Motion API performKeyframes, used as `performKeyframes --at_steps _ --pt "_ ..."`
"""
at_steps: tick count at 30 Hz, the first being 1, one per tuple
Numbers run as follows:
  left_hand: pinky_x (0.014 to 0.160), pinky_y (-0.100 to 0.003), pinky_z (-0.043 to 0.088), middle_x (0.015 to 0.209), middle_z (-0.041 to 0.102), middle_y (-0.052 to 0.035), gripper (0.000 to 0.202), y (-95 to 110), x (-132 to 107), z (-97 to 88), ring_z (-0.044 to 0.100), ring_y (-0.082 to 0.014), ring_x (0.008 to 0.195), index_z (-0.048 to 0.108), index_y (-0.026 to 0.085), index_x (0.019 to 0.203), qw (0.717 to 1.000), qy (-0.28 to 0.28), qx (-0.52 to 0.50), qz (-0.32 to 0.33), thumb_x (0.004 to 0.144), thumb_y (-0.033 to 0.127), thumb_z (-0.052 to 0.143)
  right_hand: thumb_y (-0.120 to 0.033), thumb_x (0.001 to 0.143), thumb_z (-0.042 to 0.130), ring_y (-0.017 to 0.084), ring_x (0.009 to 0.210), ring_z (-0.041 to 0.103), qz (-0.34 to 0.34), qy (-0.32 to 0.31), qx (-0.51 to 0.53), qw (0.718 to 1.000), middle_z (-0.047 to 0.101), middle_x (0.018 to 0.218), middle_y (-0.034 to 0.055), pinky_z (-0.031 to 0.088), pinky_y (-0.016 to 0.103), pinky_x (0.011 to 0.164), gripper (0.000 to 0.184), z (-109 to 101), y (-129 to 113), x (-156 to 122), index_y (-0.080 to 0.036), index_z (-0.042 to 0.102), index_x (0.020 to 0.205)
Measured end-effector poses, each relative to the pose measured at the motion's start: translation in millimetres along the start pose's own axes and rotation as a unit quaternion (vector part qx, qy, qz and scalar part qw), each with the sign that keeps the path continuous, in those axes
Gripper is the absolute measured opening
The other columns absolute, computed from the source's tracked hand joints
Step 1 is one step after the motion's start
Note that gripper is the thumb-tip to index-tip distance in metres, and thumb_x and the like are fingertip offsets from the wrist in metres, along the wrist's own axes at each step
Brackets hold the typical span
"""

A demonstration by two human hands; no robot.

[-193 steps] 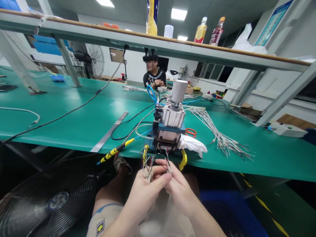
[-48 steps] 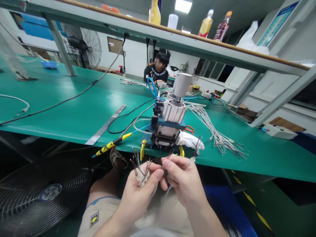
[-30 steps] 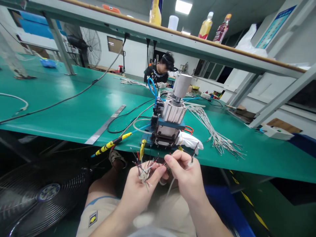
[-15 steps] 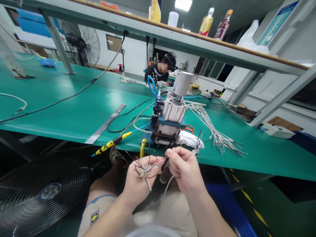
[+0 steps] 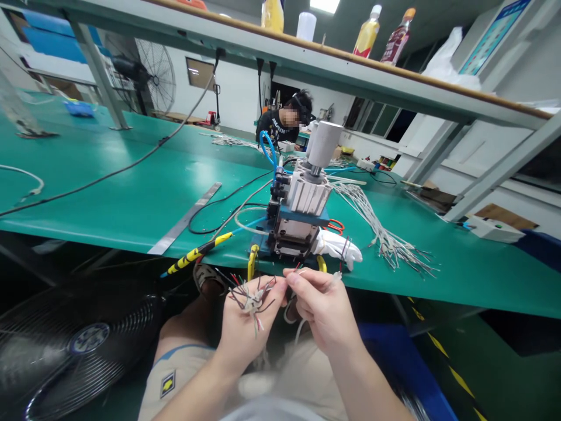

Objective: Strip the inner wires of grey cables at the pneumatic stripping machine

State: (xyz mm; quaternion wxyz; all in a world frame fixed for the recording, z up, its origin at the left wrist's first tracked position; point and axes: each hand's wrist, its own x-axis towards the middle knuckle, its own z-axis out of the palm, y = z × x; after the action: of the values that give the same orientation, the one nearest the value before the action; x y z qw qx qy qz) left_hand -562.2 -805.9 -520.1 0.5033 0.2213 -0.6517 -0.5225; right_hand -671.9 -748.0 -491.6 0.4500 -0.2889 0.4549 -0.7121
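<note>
Left hand [image 5: 245, 318] has its grip closed around a bundle of cables [image 5: 252, 298], stripped wire ends fanning out above the fingers. Right hand [image 5: 322, 304] pinches one wire [image 5: 298, 272] between thumb and forefinger, just below the counter [image 5: 131, 204] edge, right in front of the small pneumatic machine [image 5: 300, 216].

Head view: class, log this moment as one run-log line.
left hand: holds wire bundle | right hand: pinches one wire | machine: on green bench, just ahead
</note>
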Motion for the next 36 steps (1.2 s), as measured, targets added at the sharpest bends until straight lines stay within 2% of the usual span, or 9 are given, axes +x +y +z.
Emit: performKeyframes --at_steps 7,12,15,18,21,24,28,32,36 --pt "0.059 -0.015 0.048 0.064 0.063 0.0031 0.023 2.8 -4.0 -2.6 0.058 -0.0080 0.059 0.066 0.018 0.071 0.999 -0.043 -0.005 0.001 0.093 0.025 0.061 -0.034 0.069 0.087 0.000 0.040 0.025 0.013 -0.003 -0.023 1.000 0.052 0.056 -0.0017 0.012 0.018 0.037 0.021 -8.5 -6.3 1.1 -0.014 0.079 0.073" --pt "0.056 -0.015 0.047 0.062 0.062 0.0025 0.026 4.7 -3.5 -4.5 0.058 -0.0081 0.058 0.064 0.017 0.067 0.998 -0.056 0.008 0.005 0.092 0.023 0.061 -0.031 0.066 0.088 0.000 0.040 0.020 0.047 -0.017 0.005 0.999 0.043 0.048 -0.0060 0.010 0.018 0.037 0.020 -10.7 -12.3 3.1 -0.014 0.080 0.074" --pt "0.053 -0.016 0.046 0.060 0.062 0.0016 0.027 6.9 -2.5 -6.2 0.057 -0.0085 0.055 0.063 0.016 0.066 0.998 -0.053 0.027 0.016 0.092 0.023 0.061 -0.033 0.070 0.085 0.001 0.039 0.021 0.027 -0.035 -0.022 0.999 0.040 0.047 -0.0069 0.009 0.020 0.037 0.020 -12.9 -14.0 3.8 -0.015 0.079 0.074" --pt "0.052 -0.018 0.046 0.059 0.062 0.0000 0.029 9.8 -1.8 -9.3 0.057 -0.0101 0.054 0.063 0.016 0.065 0.996 -0.065 0.054 0.026 0.092 0.024 0.059 -0.035 0.074 0.082 0.002 0.040 0.026 -0.026 -0.054 -0.089 0.994 0.050 0.058 -0.0026 0.011 0.022 0.037 0.019 -17.8 -17.2 5.0 -0.016 0.079 0.075" --pt "0.047 -0.019 0.041 0.057 0.060 -0.0005 0.029 10.3 -2.2 -13.8 0.052 -0.0098 0.050 0.064 0.016 0.064 0.988 -0.114 0.098 0.040 0.092 0.022 0.057 -0.035 0.079 0.077 0.007 0.046 0.036 -0.061 -0.092 -0.183 0.977 0.056 0.066 0.0012 0.020 0.023 0.040 0.020 -26.8 -26.3 5.7 -0.016 0.079 0.074" --pt "0.048 -0.020 0.037 0.057 0.056 0.0000 0.030 5.1 -3.3 -18.9 0.047 -0.0093 0.050 0.058 0.017 0.063 0.973 -0.177 0.127 0.077 0.092 0.019 0.055 -0.035 0.084 0.073 0.013 0.058 0.048 -0.074 -0.153 -0.288 0.942 0.057 0.065 0.0022 0.033 0.026 0.049 0.023 -38.7 -39.6 4.7 -0.017 0.076 0.070" --pt "0.049 -0.022 0.034 0.057 0.051 0.0022 0.027 -6.9 -5.8 -22.0 0.041 -0.0088 0.050 0.051 0.018 0.063 0.955 -0.238 0.131 0.122 0.090 0.018 0.057 -0.034 0.086 0.072 0.013 0.060 0.047 -0.085 -0.213 -0.374 0.899 0.053 0.065 0.0007 0.034 0.028 0.055 0.027 -51.4 -49.1 4.3 -0.016 0.073 0.066" --pt "0.047 -0.023 0.029 0.055 0.049 0.0042 0.026 -13.1 -8.8 -17.7 0.037 -0.0074 0.047 0.052 0.018 0.065 0.946 -0.243 0.140 0.162 0.090 0.016 0.058 -0.034 0.081 0.076 0.011 0.053 0.043 -0.015 -0.192 -0.281 0.940 0.052 0.060 -0.0007 0.030 0.025 0.049 0.025 -53.0 -38.2 8.0 -0.016 0.071 0.065" --pt "0.044 -0.020 0.032 0.050 0.055 0.0024 0.031 -6.3 -8.6 -10.0 0.044 -0.0071 0.043 0.054 0.017 0.059 0.968 -0.179 0.145 0.103 0.090 0.018 0.058 -0.037 0.073 0.080 0.003 0.038 0.019 0.107 -0.131 -0.125 0.978 0.034 0.043 -0.0091 0.012 0.021 0.039 0.029 -42.0 -20.9 12.3 -0.014 0.067 0.061"
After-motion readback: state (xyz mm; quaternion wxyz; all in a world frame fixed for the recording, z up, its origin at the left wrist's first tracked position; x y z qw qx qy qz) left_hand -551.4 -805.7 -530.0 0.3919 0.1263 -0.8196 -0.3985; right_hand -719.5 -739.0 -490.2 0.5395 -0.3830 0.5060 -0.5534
